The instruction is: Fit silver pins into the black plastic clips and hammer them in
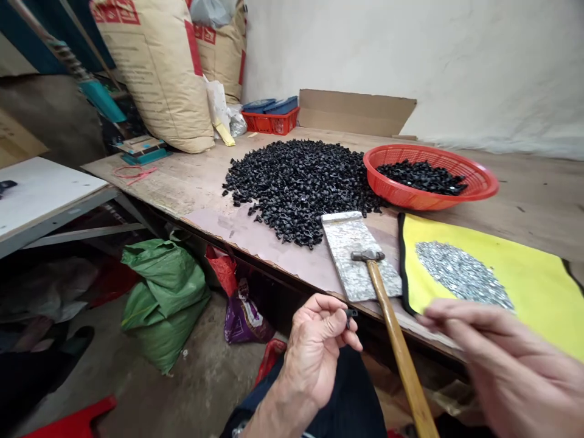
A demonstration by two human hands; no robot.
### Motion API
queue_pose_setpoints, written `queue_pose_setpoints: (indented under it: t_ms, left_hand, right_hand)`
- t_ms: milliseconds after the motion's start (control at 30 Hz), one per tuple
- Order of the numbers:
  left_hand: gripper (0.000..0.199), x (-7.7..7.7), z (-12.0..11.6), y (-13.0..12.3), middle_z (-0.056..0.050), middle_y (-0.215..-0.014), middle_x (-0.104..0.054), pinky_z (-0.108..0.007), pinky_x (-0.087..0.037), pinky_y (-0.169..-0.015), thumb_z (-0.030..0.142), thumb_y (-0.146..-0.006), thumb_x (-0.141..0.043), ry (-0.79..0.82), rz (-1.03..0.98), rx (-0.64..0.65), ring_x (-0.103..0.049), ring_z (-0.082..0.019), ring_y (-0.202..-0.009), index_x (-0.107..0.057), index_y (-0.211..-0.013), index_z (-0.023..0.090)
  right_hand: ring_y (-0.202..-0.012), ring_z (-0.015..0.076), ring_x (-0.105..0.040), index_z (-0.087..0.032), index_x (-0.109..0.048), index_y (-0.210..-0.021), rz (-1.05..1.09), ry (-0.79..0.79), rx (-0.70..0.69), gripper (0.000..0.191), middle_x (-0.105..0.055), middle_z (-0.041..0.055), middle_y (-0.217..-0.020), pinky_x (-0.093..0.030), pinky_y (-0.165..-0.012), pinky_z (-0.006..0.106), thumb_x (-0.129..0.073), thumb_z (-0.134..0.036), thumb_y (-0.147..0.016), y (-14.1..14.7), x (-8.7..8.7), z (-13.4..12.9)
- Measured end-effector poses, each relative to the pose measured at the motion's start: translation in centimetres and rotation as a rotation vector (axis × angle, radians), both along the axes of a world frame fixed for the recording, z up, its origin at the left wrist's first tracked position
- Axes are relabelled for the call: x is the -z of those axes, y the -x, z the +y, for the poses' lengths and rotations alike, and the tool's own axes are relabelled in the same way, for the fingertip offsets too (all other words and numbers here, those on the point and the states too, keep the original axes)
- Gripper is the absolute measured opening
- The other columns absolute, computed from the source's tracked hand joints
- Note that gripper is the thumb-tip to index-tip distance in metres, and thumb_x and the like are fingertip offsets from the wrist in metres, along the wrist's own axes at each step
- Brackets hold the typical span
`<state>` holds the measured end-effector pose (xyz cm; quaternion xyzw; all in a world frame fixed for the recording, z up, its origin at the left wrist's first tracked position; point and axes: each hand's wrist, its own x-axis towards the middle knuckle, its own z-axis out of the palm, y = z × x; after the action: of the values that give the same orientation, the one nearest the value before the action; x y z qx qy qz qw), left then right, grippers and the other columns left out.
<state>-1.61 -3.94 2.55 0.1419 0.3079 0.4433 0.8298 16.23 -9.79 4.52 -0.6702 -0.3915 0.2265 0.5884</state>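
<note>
My left hand [314, 347] pinches a small black plastic part [350, 314] between thumb and forefinger, in front of the table edge. My right hand [502, 359], slightly blurred, has thumb and forefinger pressed together; whatever they may hold is too small to see. It hovers by the near edge of a yellow cloth [533, 261] bearing a heap of small shiny metal pieces [463, 274]. Between the hands, a hammer [385, 292] rests with its head on a worn metal slab [340, 249], its wooden handle jutting over the table edge.
A large pile of black plastic parts [301, 182] covers mid-table. More lie in a red plastic basket [483, 185] at right. Sacks [155, 73], a small red crate [274, 123] and a cardboard strip [356, 112] stand behind. Below sits a green bag [164, 292].
</note>
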Motion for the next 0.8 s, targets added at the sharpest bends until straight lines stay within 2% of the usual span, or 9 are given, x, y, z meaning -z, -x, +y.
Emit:
queue_pose_setpoints:
  t_ms: [67,133,200,300,467,633,800]
  left_hand:
    - [0.025,-0.2,-0.1,-0.2,-0.003,-0.060,-0.063,-0.021,-0.044,-0.052,0.019,-0.060,-0.079,-0.036,0.005,0.009,-0.057,-0.011,-0.050,-0.060,-0.074,0.012]
    - [0.025,-0.3,-0.2,-0.3,-0.003,-0.060,-0.063,-0.021,-0.045,-0.054,0.018,-0.058,-0.079,-0.060,0.021,0.010,-0.058,-0.011,-0.051,-0.061,-0.073,0.012]
    - [0.025,-0.3,-0.2,-0.2,-0.003,-0.060,-0.063,-0.021,-0.046,-0.054,0.017,-0.057,-0.080,-0.069,0.039,0.003,-0.058,-0.011,-0.053,-0.061,-0.073,0.012]
    - [0.023,-0.2,-0.3,0.0,-0.003,-0.060,-0.065,-0.020,-0.046,-0.054,0.015,-0.057,-0.079,-0.085,0.054,-0.006,-0.059,-0.011,-0.053,-0.062,-0.072,0.012]
    - [0.017,-0.1,-0.4,-0.1,-0.002,-0.060,-0.064,-0.020,-0.045,-0.055,0.011,-0.061,-0.075,-0.128,0.063,0.006,-0.058,-0.010,-0.051,-0.062,-0.072,0.012]
    - [0.017,0.1,-0.2,-0.1,-0.002,-0.060,-0.064,-0.020,-0.044,-0.054,0.010,-0.060,-0.074,-0.133,0.110,0.018,-0.058,-0.010,-0.050,-0.062,-0.071,0.012]
    - [0.017,0.3,-0.2,0.2,-0.002,-0.059,-0.063,-0.021,-0.043,-0.053,0.011,-0.058,-0.075,-0.121,0.129,0.012,-0.057,-0.011,-0.050,-0.062,-0.069,0.011]
  right_hand:
    - [-0.085,0.0229,-0.063,-0.023,-0.066,-0.072,0.259,-0.019,-0.166,0.010,-0.065,0.0075,-0.093,-0.053,-0.071,0.032,-0.069,-0.033,-0.070,3.7,0.0,0.1]
    - [-0.089,0.0213,-0.060,-0.021,-0.065,-0.073,0.364,-0.055,-0.177,0.008,-0.064,0.0067,-0.095,-0.052,-0.075,0.031,-0.068,-0.028,-0.071,5.8,0.7,0.5]
    - [-0.090,0.0204,-0.059,-0.019,-0.065,-0.072,0.398,-0.051,-0.160,0.008,-0.063,0.0070,-0.095,-0.051,-0.075,0.030,-0.068,-0.026,-0.072,6.7,1.6,0.9]
    - [-0.088,0.0193,-0.058,-0.019,-0.065,-0.072,0.425,-0.037,-0.166,0.008,-0.064,0.0065,-0.094,-0.051,-0.073,0.029,-0.069,-0.026,-0.072,7.0,2.1,1.2]
    - [-0.079,0.0164,-0.060,-0.019,-0.067,-0.073,0.413,-0.011,-0.217,0.007,-0.064,0.0050,-0.089,-0.051,-0.064,0.025,-0.068,-0.026,-0.073,7.0,1.5,1.6]
    - [-0.063,0.0138,-0.060,-0.020,-0.069,-0.076,0.361,0.038,-0.197,0.009,-0.067,0.0020,-0.076,-0.051,-0.056,0.024,-0.069,-0.027,-0.071,7.0,1.4,1.8]
    - [-0.060,0.0141,-0.061,-0.020,-0.069,-0.073,0.323,0.037,-0.189,0.009,-0.067,0.0022,-0.074,-0.051,-0.054,0.024,-0.071,-0.027,-0.068,7.1,1.7,1.8]
